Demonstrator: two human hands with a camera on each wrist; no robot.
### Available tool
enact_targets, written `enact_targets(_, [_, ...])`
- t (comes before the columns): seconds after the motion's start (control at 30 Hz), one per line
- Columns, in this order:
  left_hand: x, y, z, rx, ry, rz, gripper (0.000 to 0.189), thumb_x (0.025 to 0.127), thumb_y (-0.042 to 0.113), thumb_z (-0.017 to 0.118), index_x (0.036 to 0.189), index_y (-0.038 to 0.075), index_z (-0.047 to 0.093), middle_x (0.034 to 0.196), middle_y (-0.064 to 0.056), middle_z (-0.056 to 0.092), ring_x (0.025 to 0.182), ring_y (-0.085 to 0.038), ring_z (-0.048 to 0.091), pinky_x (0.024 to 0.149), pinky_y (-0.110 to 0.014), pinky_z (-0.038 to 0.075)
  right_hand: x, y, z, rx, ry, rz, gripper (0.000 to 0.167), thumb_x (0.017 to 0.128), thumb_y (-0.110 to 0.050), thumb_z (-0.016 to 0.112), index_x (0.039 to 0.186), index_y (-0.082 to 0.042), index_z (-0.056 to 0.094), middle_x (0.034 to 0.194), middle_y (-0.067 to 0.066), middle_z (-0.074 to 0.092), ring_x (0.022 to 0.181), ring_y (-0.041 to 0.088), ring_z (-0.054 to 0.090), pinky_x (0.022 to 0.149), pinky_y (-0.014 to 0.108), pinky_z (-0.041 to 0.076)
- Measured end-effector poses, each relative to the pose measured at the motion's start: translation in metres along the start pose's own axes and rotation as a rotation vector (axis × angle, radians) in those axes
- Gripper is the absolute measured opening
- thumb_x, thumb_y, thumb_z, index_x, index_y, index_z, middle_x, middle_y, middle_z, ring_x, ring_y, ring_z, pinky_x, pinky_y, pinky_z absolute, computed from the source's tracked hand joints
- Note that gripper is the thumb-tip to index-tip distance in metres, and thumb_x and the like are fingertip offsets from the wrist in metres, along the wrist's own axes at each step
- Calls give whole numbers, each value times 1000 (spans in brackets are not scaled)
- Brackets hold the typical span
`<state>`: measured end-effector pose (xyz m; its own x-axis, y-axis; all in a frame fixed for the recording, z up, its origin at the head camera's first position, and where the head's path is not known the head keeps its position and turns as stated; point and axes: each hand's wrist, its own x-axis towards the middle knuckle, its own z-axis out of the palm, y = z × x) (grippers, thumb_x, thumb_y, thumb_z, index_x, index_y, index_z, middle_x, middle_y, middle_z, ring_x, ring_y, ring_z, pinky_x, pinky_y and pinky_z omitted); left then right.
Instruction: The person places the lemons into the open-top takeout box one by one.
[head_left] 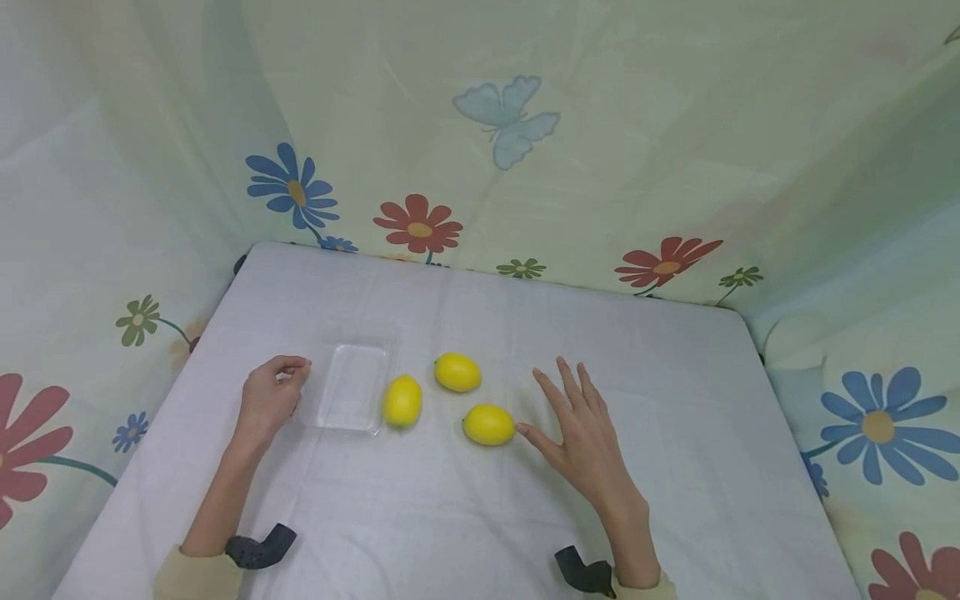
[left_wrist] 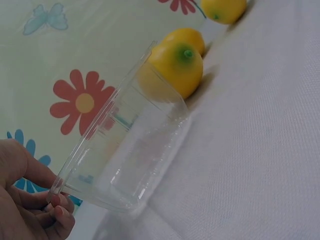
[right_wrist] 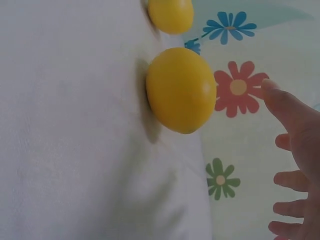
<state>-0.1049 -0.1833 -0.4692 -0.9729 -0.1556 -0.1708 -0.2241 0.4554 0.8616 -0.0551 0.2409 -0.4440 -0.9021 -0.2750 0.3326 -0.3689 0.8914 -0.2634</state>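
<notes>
In the head view, my left hand (head_left: pixel 274 395) pinches the left rim of a clear plastic container (head_left: pixel 356 385). The left wrist view shows thumb and fingers of the left hand (left_wrist: pixel 31 197) on the rim of the container (left_wrist: pixel 125 150). Directly right of it lies one lemon (head_left: pixel 402 402). Farther right are a back lemon (head_left: pixel 457 372) and a front lemon (head_left: pixel 489 425). With fingers spread, my right hand (head_left: pixel 585 442) hovers just right of the front lemon. In the right wrist view, a gap separates the thumb from the nearest lemon (right_wrist: pixel 181 91).
A white cloth (head_left: pixel 420 517) covers the table. Behind and at both sides hangs a curtain (head_left: pixel 375 100) printed with flowers and a butterfly. Dark wrist cameras (head_left: pixel 262 548) sit at both cuffs.
</notes>
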Motion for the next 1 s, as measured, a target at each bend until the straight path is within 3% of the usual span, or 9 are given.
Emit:
enact_targets(0.17, [1, 0, 0, 1, -1, 5, 39, 107, 20, 52, 132, -8, 60, 119, -26, 63, 59, -8, 54, 50, -24, 45, -1, 0, 9, 51, 10, -15, 81, 79, -37, 89, 147, -12, 54, 153, 22, 49, 137, 46, 49, 100, 67, 48])
enact_targets(0.3, [1, 0, 0, 4, 3, 0, 39, 106, 20, 52, 132, -8, 60, 118, -25, 63, 59, -8, 55, 50, -24, 45, -4, -1, 20, 120, -2, -39, 79, 77, -29, 92, 145, -11, 56, 149, 19, 54, 132, 40, 55, 97, 58, 54])
enact_targets(0.5, [1, 0, 1, 7, 4, -11, 38, 106, 20, 52, 131, -7, 60, 118, -25, 64, 61, -7, 54, 51, -23, 45, -7, -8, 36, 270, -109, -7, 78, 78, -28, 91, 147, -14, 55, 152, 14, 52, 137, 36, 53, 104, 54, 51])
enact_targets(0.67, [1, 0, 1, -5, -4, -20, 38, 106, 20, 51, 132, -7, 60, 119, -26, 64, 62, -7, 54, 51, -23, 45, -6, -15, 45, 318, -205, 57, 73, 83, -29, 88, 148, -17, 55, 154, 10, 51, 140, 32, 51, 109, 53, 47])
enact_targets(1.0, [0, 0, 1, 0, 13, -12, 37, 106, 19, 51, 131, -6, 61, 119, -24, 64, 65, -9, 56, 52, -23, 46, -2, -25, 55, 353, -173, -5, 67, 79, -11, 89, 139, -14, 60, 136, 6, 63, 125, 27, 62, 105, 45, 52])
